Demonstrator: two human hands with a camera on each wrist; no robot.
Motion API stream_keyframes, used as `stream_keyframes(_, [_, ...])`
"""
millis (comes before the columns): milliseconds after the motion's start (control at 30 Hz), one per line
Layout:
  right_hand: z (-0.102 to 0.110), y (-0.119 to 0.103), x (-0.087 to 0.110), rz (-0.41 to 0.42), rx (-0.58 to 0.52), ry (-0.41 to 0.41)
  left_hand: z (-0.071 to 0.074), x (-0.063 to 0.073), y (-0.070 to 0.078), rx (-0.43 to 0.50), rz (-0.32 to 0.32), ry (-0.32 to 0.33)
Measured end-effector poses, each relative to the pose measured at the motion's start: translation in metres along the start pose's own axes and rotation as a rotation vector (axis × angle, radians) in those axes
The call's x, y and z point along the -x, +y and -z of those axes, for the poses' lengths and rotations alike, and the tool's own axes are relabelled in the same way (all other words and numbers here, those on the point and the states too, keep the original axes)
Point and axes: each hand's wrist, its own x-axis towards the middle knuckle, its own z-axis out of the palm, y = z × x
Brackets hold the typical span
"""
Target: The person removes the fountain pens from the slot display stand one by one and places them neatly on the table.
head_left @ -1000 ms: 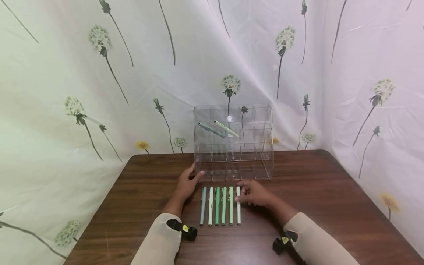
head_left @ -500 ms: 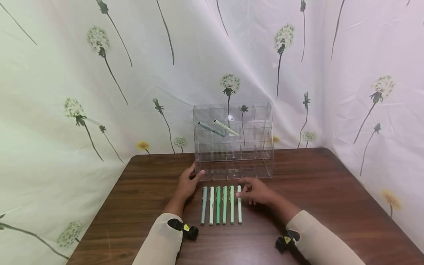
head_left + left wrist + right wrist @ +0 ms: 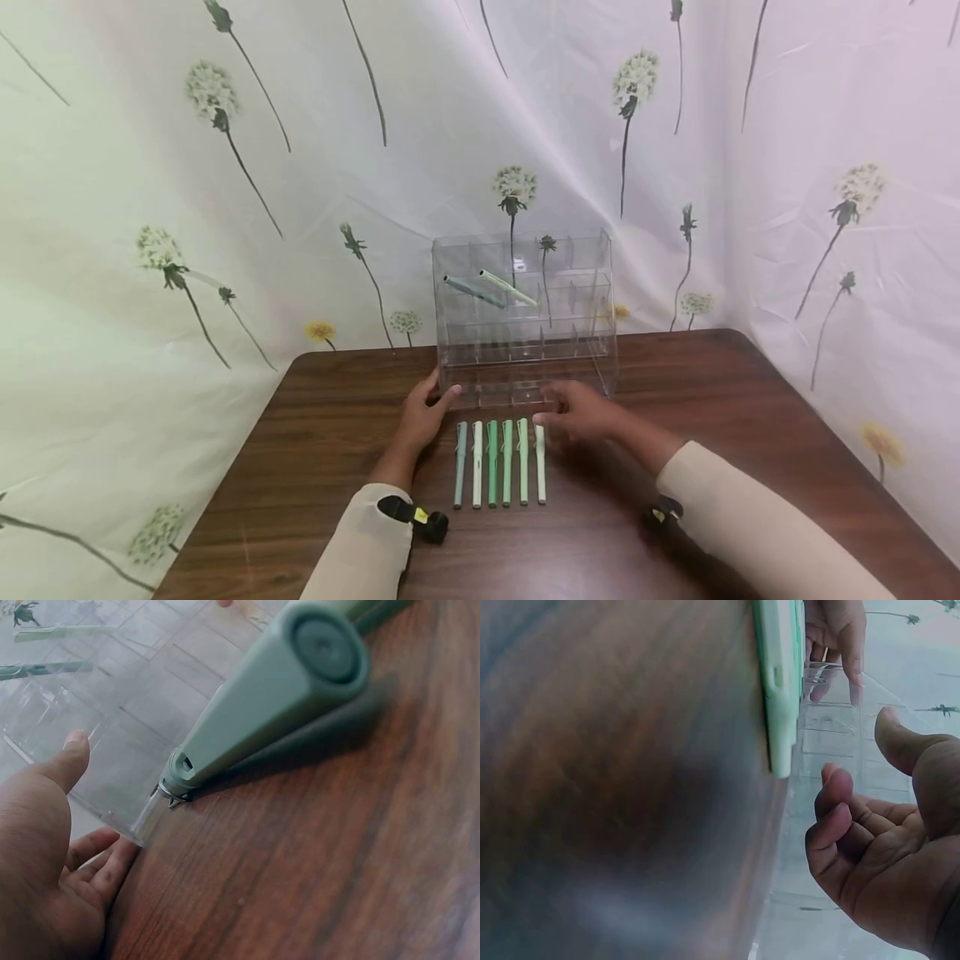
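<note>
A clear plastic organizer (image 3: 527, 360) with tiered compartments stands at the table's back. My left hand (image 3: 422, 418) holds its lower left side, thumb in front and fingers around the edge, as the left wrist view also shows. Two capped pens lean in the upper tiers: a grey-green pen (image 3: 474, 292) and a pale green pen (image 3: 508, 288). In front lies a row of several pens, from a grey-green pen (image 3: 460, 467) at left to a whitish-green pen (image 3: 541, 467) at right. Above that last pen's cap hovers my right hand (image 3: 581, 410), empty, its fingers loosely bent.
The brown wooden table (image 3: 315, 467) carries the organizer and pens. A white cloth (image 3: 337, 167) printed with dandelions hangs close behind and along the sides. Small wrist cameras, such as the black one (image 3: 433, 527) on the left sleeve, sit low near the tabletop.
My right hand has risen away from the rightmost pen and moved toward the organizer's front. The left hand keeps its hold. The head view has shifted slightly.
</note>
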Motion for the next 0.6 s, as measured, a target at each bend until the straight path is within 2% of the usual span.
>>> stream_keyframes(267, [0.023, -0.02, -0.006, 0.035, 0.148, -0.014, 0.002, -0.001, 0.0, 0.008, -0.009, -0.001])
stream_keyframes(433, [0.035, -0.034, -0.007, 0.047, 0.173, -0.012, 0.002, 0.0, 0.001, -0.006, -0.015, 0.005])
stream_keyframes(600, [0.049, -0.052, -0.009, 0.037, 0.2, -0.048, 0.001, 0.001, 0.003, -0.003, -0.007, 0.002])
